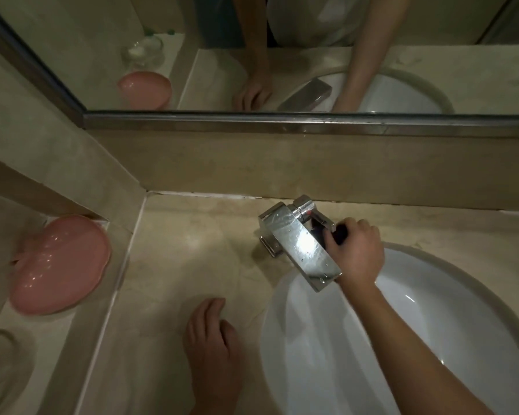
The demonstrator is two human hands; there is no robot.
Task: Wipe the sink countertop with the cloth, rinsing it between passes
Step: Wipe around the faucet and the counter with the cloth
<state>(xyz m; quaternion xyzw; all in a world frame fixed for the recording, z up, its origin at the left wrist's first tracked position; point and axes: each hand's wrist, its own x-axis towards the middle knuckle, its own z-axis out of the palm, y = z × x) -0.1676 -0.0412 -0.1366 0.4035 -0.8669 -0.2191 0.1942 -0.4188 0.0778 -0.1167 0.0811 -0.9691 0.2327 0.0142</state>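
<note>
The right hand [355,253] has its grip closed round the dark-tipped lever [330,227] of the square chrome tap [300,250], at the back rim of the white oval sink [432,324]. The left hand [213,333] lies flat, fingers relaxed, pressing the thin beige cloth [243,289] on the beige marble bench [192,235] left of the sink.

Single head view, wide-angle, looking steeply down and forward, close over countertop [192,241] and sink [432,339]. Mirror [252,55] fills the top edge. No second view to compare.
</note>
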